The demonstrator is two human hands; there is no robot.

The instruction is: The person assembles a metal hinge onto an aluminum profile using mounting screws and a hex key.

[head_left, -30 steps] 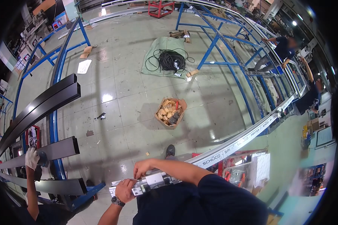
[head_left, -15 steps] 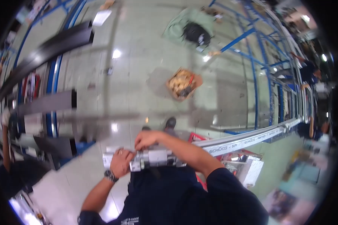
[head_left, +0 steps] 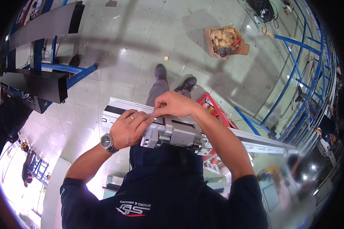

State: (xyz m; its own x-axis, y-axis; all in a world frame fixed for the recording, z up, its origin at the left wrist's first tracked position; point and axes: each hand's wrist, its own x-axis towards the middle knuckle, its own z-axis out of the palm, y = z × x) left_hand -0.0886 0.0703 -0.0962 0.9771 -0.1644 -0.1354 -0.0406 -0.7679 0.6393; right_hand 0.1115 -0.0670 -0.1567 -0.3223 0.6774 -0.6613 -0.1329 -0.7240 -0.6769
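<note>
Fitting [head_left: 185, 134] and right hand [head_left: 176, 105] higher in view

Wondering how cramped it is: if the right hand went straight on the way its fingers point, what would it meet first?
Probably the left hand, whose fingers lie just ahead of the right hand; depth is unclear, so the metal profile beneath might come first.

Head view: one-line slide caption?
Left hand and right hand meet at a silver hinge-like fitting on a long, printed metal profile.
</note>
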